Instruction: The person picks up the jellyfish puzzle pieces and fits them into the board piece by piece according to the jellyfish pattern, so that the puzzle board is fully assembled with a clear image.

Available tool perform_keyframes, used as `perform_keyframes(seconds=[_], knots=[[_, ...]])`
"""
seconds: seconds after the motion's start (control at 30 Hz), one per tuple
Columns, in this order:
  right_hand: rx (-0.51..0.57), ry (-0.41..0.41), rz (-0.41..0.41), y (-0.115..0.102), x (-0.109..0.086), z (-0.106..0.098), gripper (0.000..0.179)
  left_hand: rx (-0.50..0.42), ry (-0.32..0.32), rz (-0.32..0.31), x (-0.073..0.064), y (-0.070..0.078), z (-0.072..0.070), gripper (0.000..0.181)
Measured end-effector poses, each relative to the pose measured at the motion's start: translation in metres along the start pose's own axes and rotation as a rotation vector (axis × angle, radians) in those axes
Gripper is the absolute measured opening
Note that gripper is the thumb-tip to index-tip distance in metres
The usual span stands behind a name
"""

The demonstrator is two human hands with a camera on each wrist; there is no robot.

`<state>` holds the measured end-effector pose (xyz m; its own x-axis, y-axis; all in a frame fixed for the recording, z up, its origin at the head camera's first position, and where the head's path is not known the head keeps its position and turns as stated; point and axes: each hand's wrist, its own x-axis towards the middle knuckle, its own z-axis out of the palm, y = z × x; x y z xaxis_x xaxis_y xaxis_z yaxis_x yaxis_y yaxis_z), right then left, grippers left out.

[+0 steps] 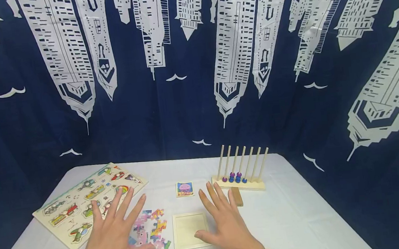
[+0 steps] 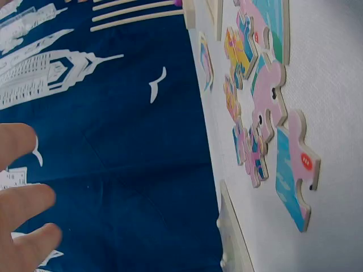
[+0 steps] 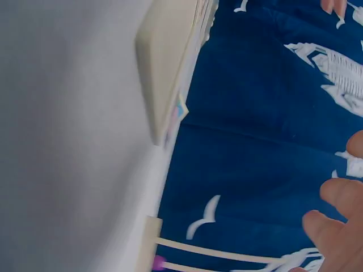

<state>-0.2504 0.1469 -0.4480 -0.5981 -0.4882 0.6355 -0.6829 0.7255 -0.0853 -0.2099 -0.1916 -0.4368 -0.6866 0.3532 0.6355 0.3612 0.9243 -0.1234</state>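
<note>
The left hand and right hand spread empty fingers. Jigsaw pieces look light, stiff; best edge-pinched.

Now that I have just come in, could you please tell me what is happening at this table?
A person's left grip and right grip are spread open, holding nothing. In the head view, the left one partly covers loose puzzle pieces, the right one a square wooden tray. The pieces lie beside the tray; none shows inside it. Farther back are a small picture card and a peg rack with beads.
</note>
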Motion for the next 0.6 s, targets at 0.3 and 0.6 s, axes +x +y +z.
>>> perform_keyframes(seconds=[0.3, 0.6], knots=[[0.363, -0.196, 0.222, 0.011, -0.002, 0.013, 0.057, -0.135, -0.197, -0.163, -0.005, -0.012, -0.007, 0.042], [0.259, -0.318, 0.259, 0.024, -0.006, 0.021, 0.041, -0.234, -0.468, -0.311, -0.005, -0.028, -0.003, 0.014]])
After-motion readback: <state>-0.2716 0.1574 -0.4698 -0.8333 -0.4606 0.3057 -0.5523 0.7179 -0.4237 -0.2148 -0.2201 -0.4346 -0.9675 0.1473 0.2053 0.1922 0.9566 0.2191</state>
